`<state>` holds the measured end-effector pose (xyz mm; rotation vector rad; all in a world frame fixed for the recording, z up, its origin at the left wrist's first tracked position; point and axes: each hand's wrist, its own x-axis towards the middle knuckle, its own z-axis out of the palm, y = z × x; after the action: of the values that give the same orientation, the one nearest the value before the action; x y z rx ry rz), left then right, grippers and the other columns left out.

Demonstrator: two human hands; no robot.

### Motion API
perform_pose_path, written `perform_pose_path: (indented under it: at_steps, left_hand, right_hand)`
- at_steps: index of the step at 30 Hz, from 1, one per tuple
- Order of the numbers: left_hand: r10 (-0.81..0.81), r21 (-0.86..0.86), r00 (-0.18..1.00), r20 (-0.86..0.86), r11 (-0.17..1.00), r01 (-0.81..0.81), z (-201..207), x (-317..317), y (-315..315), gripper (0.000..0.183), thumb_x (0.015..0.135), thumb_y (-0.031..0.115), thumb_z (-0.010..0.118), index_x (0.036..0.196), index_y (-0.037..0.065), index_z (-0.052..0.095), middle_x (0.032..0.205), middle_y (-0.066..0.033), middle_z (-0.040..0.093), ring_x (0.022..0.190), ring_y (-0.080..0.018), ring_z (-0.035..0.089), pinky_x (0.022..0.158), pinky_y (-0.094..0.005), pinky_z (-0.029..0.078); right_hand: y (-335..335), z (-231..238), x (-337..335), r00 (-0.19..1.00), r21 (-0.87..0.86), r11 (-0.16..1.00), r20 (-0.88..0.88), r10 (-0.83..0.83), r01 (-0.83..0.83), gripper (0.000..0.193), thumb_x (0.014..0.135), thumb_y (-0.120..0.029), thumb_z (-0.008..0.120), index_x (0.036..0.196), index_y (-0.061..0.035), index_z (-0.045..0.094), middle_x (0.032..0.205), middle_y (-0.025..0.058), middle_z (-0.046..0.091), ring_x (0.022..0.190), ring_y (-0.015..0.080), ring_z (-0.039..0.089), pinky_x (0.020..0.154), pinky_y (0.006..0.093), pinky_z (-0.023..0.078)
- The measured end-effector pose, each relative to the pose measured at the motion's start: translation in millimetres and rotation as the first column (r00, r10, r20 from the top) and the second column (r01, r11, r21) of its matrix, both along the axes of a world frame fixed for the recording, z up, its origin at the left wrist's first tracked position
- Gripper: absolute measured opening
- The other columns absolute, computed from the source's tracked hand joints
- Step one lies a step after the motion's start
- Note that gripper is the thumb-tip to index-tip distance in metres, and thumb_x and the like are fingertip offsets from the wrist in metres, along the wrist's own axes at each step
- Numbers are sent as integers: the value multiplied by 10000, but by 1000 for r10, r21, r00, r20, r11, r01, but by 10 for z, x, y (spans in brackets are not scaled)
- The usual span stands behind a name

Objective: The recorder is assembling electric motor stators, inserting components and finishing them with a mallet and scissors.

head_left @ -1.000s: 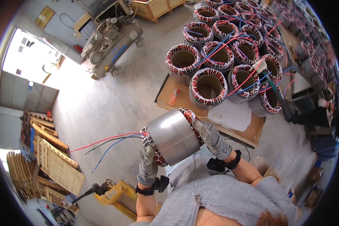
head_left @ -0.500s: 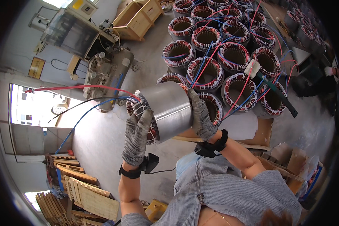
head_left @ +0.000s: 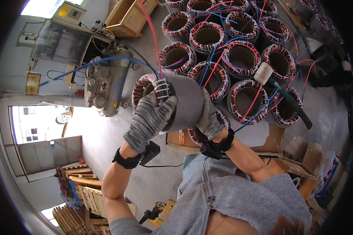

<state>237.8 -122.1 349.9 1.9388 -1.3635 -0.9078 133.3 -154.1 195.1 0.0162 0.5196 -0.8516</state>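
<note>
Gloved fingers (head_left: 148, 102) of the left hand (head_left: 147, 126) are closed over the left end of a steel cylinder (head_left: 187, 98), the thumb lying on its outer wall and the other fingers curled into its opening. On the cylinder's right end, the right hand (head_left: 210, 120), also in a grey knit glove, grips the edge with its fingers pointing upward; their tips are partly hidden. The cylinder is held up in front of the person's body, tilted onto its side, with a coil ring (head_left: 161, 89) of red windings and white lacing facing left. From that ring a red wire (head_left: 155, 41) rises and a blue wire (head_left: 94, 62) arcs out to the left.

Beyond the cylinder and to its right, many wound cylinders (head_left: 241, 60) stand upright in close rows, loose red and blue wires trailing over them. A mallet (head_left: 289, 101) with a pale head and green handle lies across some of these, right of the held cylinder. Left of it, well apart, a grey air compressor (head_left: 115, 84) stands on the floor. Farther to its lower left are stacked wooden pallets (head_left: 93, 199).
</note>
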Motion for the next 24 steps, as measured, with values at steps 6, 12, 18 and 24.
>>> perform_pose_path:
  at_steps: [6,12,18,24]
  left_hand:
    - [193,217,922,-335,968,-124,41,73,-94,117,826,153,574,897,60,576,746,16,556,667,-51,508,615,-198,422]
    - [-357,-355,769,530,731,584,-440,362,-154,69,823,164,559,878,135,592,663,-65,553,599,-216,541,586,-316,437]
    - [-559,145,585,588,784,604,-296,-233,-479,158,846,213,484,951,141,578,682,-116,548,630,-240,552,588,-345,457]
    - [-435,-81,405,804,595,799,-417,-140,-407,221,863,182,477,1052,121,573,691,-119,538,573,-188,534,518,-299,440]
  right_hand:
    - [139,275,-344,809,-769,631,-431,-399,-99,414,932,-292,381,1249,-25,385,1126,57,490,1048,106,439,922,216,324]
    - [436,65,-416,766,-732,657,-523,-374,-179,463,891,-183,410,1296,2,285,1244,107,381,1136,186,378,972,292,287]
    - [624,187,-953,766,-790,612,-418,-488,-42,518,849,-248,499,1275,-10,323,1258,109,392,1167,184,375,1022,341,258]
    - [1167,161,-1770,601,-777,628,-527,-601,-54,291,886,-158,439,1138,-12,434,1110,99,505,1047,200,497,962,345,355]
